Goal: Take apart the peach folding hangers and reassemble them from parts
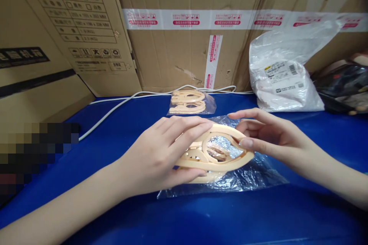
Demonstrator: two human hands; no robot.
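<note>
A cream plastic folding hanger (230, 167), folded into a long oval loop, is held above the table in front of me. My left hand (163, 153) is closed around its left part, fingers over the top edge and thumb along the lower side. At the rounded right end, the thumb of my right hand (267, 134) presses on the rim, with the index finger stretched out and the other fingers curled behind. Beneath lies a clear plastic bag (258, 178), with another cream piece (215, 177) partly visible under the hanger.
Farther back, a clear bag holds similar cream hangers (188, 102). A white cable (109, 106) runs along the rear of the blue table (184, 218). A white plastic parcel (284, 80) stands at the back right, and cardboard boxes (172, 53) wall off the back and left.
</note>
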